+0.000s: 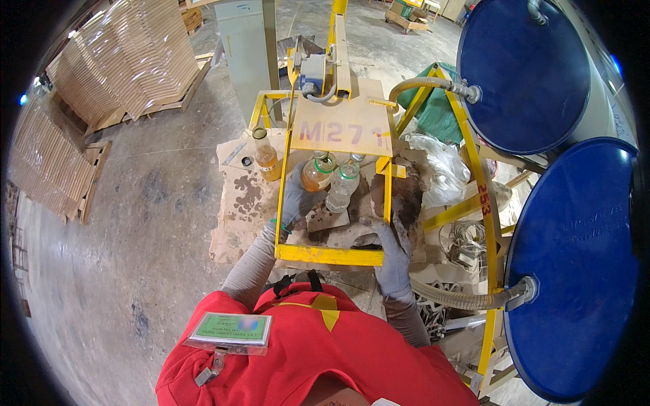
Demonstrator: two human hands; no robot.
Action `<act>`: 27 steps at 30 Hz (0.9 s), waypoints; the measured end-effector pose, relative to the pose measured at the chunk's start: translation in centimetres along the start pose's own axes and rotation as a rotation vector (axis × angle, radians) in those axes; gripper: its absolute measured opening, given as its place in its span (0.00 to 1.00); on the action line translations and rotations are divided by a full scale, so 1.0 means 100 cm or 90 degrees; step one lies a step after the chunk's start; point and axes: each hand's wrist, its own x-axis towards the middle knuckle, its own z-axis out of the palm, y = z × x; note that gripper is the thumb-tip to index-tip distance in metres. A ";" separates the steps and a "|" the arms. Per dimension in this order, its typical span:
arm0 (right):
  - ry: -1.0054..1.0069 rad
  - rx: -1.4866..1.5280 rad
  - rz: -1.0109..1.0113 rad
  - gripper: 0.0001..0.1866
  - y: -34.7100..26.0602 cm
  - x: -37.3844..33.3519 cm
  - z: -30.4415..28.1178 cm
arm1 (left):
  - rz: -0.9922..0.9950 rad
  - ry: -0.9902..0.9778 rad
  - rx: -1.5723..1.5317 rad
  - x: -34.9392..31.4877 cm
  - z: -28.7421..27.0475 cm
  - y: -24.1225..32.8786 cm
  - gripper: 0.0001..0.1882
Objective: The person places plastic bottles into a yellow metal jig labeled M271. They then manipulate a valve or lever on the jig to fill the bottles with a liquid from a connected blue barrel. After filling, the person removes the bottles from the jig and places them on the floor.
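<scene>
The left hand (298, 197), in a grey glove, is clamped around the lower part of a green-rimmed bottle (315, 177) with amber liquid in it, inside the yellow frame (330, 255) and in front of the wooden board (342, 130). Just to its right a clear bottle (342, 192), also green-rimmed, stands next to a small flat piece (328, 218) lying on the wet, dark-stained cardboard sheet (227, 233). The right hand (393, 254), gloved too, is at the frame's lower right corner, its thumb and fingers apart; a dark patch lies by the thumb, but the view is too poor to tell whether the hand holds anything. Left of the frame stands a taller bottle (267, 164) partly filled with amber liquid, a dark cap (246, 162) near it. To the right, a hose (467, 300) runs to the lower blue drum (575, 264), and a crumpled plastic bag (443, 169) lies beside the sheet.
</scene>
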 end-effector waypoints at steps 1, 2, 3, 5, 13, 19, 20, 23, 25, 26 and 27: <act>-0.014 -0.068 -0.032 0.16 0.000 0.000 -0.002 | -0.003 0.000 0.001 0.000 0.000 0.001 0.40; -0.024 -0.135 -0.065 0.16 0.001 0.000 -0.004 | -0.011 -0.003 -0.002 0.000 0.000 0.003 0.40; -0.028 -0.242 -0.115 0.16 0.002 -0.001 -0.007 | -0.019 -0.005 -0.005 0.000 0.000 0.004 0.40; -0.026 -0.414 -0.204 0.16 0.004 -0.002 -0.010 | -0.023 -0.002 -0.009 0.000 0.000 0.003 0.40; 0.015 0.093 0.138 0.20 -0.031 0.001 0.007 | 0.020 0.040 -0.019 -0.002 0.001 0.003 0.36; -0.037 -0.296 -0.079 0.20 -0.011 0.001 -0.004 | 0.003 0.007 0.002 0.002 0.000 0.002 0.41; -0.031 -0.336 -0.106 0.19 -0.007 0.001 -0.007 | -0.006 0.012 0.022 0.002 0.000 0.005 0.42; -0.001 -0.369 -0.134 0.19 0.007 0.000 -0.011 | -0.019 0.016 0.047 -0.001 0.003 0.006 0.42; 0.036 -0.270 -0.076 0.18 0.014 0.001 -0.008 | -0.005 0.004 0.020 0.004 0.003 0.002 0.42; 0.000 -0.158 -0.017 0.18 0.000 0.001 0.000 | -0.003 0.009 0.010 0.001 -0.001 -0.001 0.42; -0.025 -0.050 0.045 0.17 -0.015 0.002 0.006 | -0.001 0.014 0.000 0.000 -0.001 -0.003 0.42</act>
